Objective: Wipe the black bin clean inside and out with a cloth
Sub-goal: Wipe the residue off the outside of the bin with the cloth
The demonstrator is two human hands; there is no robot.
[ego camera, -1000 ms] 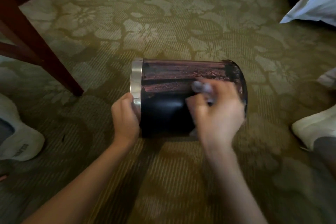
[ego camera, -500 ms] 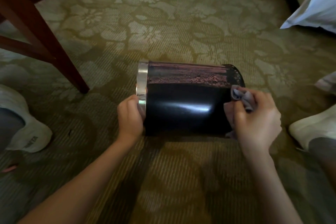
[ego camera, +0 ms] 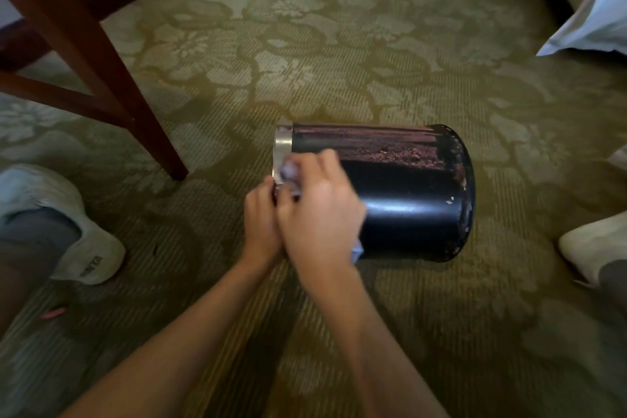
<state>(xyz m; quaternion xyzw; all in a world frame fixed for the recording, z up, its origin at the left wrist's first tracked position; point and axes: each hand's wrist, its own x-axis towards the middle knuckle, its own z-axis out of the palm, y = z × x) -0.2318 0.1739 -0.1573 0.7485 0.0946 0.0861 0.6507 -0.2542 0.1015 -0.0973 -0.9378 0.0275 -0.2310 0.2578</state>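
Note:
The black bin (ego camera: 407, 200) lies on its side on the patterned carpet, its silver rim (ego camera: 282, 146) pointing left and its base to the right. My left hand (ego camera: 261, 220) grips the rim end from the near side. My right hand (ego camera: 315, 210) holds a small pale grey cloth (ego camera: 288, 173) bunched in its fingers and presses it on the bin's outer wall right by the rim, partly overlapping my left hand. A corner of the cloth shows under the right palm. The bin's inside is hidden.
A dark wooden chair leg (ego camera: 112, 78) slants down to the carpet left of the bin. White shoes sit at the left (ego camera: 84, 248) and right (ego camera: 590, 244) edges. A pale sheet corner (ego camera: 597, 24) hangs at the upper right. A small pink object (ego camera: 52, 313) lies at lower left.
My right hand has swept the cloth along the bin's outer wall from the base end on the right to the rim end on the left. My left hand keeps its hold on the rim.

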